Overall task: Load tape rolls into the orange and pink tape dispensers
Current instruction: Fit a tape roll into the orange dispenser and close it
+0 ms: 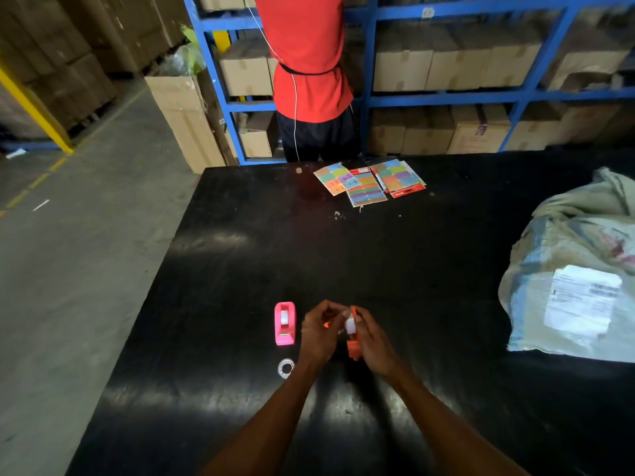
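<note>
- The right hand (369, 341) is wrapped around a small orange plastic tape dispenser (353, 348), holding it just above the glossy black tabletop (240, 269), its front end pointing toward the person.
- A white tape roll (350, 325) sits in the orange dispenser's cradle, between the two hands.
- The left hand (321, 333) is curled with its fingertips pinched at the top of that roll; a sliver of orange shows at the thumb, though what it is cannot be told.
- Just left of the left hand, a small pink plastic tape dispenser (285, 323) stands on the table with a white roll in it.
- Near the left wrist, a clear, nearly empty tape ring (286, 367) lies flat on the table.
- Far across the table lie packs of coloured sticky notes (367, 182) with a marker among them.
- At the right edge sits a crumpled grey shipping bag (577, 269) bearing a white label.
- Beyond the table, a person in a red shirt (305, 56) faces blue metal shelving (446, 96) stacked with cardboard boxes.
</note>
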